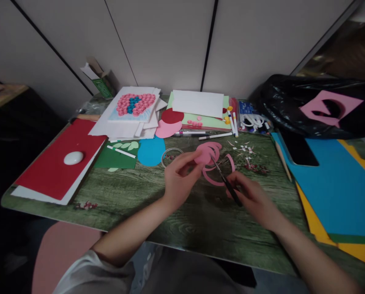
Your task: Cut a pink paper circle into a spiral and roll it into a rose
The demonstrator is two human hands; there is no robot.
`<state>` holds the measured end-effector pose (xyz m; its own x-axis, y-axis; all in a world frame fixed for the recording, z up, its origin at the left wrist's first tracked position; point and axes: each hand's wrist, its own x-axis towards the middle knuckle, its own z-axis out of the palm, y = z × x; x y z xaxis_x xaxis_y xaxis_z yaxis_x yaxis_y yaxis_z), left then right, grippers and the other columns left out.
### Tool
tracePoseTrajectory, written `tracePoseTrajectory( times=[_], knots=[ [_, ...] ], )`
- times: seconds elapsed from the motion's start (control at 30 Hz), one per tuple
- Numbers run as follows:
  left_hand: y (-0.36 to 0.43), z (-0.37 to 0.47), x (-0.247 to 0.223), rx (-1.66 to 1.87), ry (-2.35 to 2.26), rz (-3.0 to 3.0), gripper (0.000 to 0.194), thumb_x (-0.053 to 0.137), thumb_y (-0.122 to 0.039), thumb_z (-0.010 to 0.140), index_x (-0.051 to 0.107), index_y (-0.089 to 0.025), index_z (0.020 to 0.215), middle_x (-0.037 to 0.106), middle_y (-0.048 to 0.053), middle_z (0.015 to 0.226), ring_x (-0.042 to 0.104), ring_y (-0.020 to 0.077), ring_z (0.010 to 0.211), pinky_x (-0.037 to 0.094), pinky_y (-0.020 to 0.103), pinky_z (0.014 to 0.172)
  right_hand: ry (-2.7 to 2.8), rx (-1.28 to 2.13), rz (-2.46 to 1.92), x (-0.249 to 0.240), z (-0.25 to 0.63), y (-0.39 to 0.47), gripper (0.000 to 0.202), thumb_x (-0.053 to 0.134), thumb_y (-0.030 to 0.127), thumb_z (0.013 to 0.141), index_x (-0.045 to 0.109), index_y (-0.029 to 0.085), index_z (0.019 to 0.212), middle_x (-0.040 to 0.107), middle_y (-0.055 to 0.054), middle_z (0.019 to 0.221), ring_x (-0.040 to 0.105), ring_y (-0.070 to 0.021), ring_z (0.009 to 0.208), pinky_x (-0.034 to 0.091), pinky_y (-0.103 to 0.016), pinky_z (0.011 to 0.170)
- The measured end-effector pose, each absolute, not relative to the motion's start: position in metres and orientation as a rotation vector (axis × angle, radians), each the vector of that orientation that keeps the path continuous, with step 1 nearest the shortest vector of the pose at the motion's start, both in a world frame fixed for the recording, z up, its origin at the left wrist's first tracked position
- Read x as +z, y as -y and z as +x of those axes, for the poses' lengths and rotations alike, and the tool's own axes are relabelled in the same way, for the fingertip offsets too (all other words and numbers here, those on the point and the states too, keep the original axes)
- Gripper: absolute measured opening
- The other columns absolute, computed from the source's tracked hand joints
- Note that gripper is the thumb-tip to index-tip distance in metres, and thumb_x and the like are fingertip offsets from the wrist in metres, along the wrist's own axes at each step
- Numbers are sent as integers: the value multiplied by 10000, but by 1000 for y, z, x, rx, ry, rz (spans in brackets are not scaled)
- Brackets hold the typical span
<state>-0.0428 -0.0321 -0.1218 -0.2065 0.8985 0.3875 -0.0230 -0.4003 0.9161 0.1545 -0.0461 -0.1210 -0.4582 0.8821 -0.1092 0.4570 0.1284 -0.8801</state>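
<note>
Bare forearms (133, 228) are stretched over the tabletop (206, 224). By the left hand (180, 185), a pink paper disc (202, 156) is pinched in a closed grip, near curved pink strips (211, 181); by the right hand (255, 201), fingers curled, black-handled scissors (232, 192) are grasped, blades angled toward the disc.

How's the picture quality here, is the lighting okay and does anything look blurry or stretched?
Head view: dim light, with the lower left corner nearly black; faint glints on the black plastic bag; soft shadow on the tabletop near the left hand; print on the green box too soft to read; wall seams splay, suggesting wide-angle distortion.
</note>
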Motion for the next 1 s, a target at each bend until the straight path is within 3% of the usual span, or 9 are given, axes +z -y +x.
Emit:
tracePoseTrajectory(
  times=[0.63, 0.87, 1.0],
  knots=[
    [32, -42, -126, 1585, -1127, 1458, 304, 684, -108, 713, 700, -245, 985, 706, 39, 938, 643, 118, 819, 537, 224, 673, 1931, 1279, -1288, -120, 151, 47, 79, 487, 250, 866, 466, 217, 798, 518, 26, 675, 459, -123, 623, 330, -248, 560],
    [31, -43, -123, 1663, -1135, 1451, 180, 691, -82, 691, 727, -220, 800, 720, 25, 809, 661, 121, 767, 533, 226, 645, 1922, 1310, -1282, -120, 153, 47, 72, 465, 244, 884, 457, 222, 816, 504, 33, 693, 453, -120, 644, 331, -249, 583],
    [31, -44, -120, 1668, -1141, 1439, 190, 679, -76, 703, 730, -228, 805, 724, 20, 803, 664, 117, 760, 543, 232, 662, 1936, 1307, -1267, -120, 154, 47, 74, 455, 240, 891, 455, 220, 820, 493, 36, 684, 441, -117, 634, 326, -248, 574]
  ],
)
